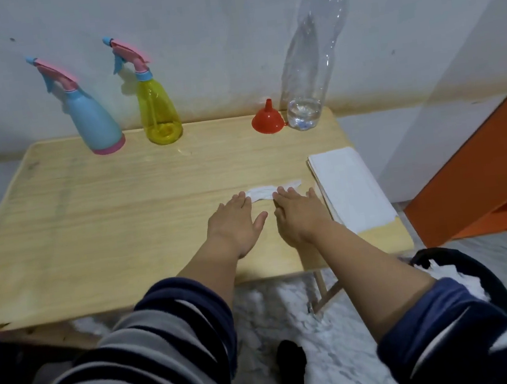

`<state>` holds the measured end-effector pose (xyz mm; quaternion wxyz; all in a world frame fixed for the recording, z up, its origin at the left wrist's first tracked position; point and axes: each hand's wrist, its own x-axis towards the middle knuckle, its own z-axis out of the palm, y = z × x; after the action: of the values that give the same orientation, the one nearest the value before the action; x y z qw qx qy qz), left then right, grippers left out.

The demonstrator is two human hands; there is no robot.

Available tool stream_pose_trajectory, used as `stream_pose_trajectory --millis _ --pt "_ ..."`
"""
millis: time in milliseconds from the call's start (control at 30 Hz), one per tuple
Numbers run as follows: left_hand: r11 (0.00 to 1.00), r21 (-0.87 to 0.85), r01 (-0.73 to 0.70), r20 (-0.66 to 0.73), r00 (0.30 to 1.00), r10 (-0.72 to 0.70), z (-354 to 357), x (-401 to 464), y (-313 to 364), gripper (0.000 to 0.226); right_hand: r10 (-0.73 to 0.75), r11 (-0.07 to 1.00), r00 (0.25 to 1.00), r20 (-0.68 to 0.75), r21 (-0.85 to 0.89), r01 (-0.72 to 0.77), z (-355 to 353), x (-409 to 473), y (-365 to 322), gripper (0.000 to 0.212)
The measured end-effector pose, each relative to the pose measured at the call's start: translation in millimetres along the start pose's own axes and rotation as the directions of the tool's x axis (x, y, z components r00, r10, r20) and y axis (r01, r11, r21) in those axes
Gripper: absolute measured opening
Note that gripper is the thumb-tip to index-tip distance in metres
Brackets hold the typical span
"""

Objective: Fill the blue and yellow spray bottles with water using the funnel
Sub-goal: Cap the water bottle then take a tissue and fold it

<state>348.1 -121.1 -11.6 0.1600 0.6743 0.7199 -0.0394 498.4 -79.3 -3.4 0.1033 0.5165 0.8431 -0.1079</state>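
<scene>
You had both hands flat and released, left hand (237, 223) and right hand (299, 215), on a crumpled white tissue (265, 192) near the pale wooden surface's (104, 210) right edge. Best wipe any wet spots outward. The blue spray bottle (93, 122), yellow translucent spray bottle (158, 111) and red plastic funnel (267, 119) stood along the far edge, both bottles capped.

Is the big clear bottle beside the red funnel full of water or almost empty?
Almost empty. The clear bottle stands upright with its blue cap on, and water shows only in the bottom part; above that it is see-through and empty.
</scene>
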Motion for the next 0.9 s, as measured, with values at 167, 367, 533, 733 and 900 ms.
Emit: stream_pose_trajectory --millis 167,367,533,733,900 --pt "0.999 0.023 -0.040 0.009 0.999 0.040 9 -57 9 0.065 0.027 0.998 1.000 0.007 0.051 -0.027 14 -61 -14 0.050" --pt "0.994 0.035 -0.102 0.017 0.995 0.102 22 -106 13 0.070 0.046 0.995 0.999 -0.020 0.089 -0.044 29 -109 -25 0.051" --pt "0.981 0.106 -0.165 -0.041 0.985 0.170 29 -128 8 0.074 0.067 0.988 0.972 -0.224 0.151 -0.034 42 -131 -28 0.053" --pt "0.981 0.153 -0.117 -0.091 0.987 0.131 20 -126 8 0.046 0.121 0.975 0.952 -0.281 0.215 -0.060 49 -129 -24 0.053" --pt "0.989 0.090 -0.122 -0.135 0.982 0.133 7 -115 32 0.038 0.133 0.969 0.912 -0.389 0.242 -0.038 39 -135 0 0.050"
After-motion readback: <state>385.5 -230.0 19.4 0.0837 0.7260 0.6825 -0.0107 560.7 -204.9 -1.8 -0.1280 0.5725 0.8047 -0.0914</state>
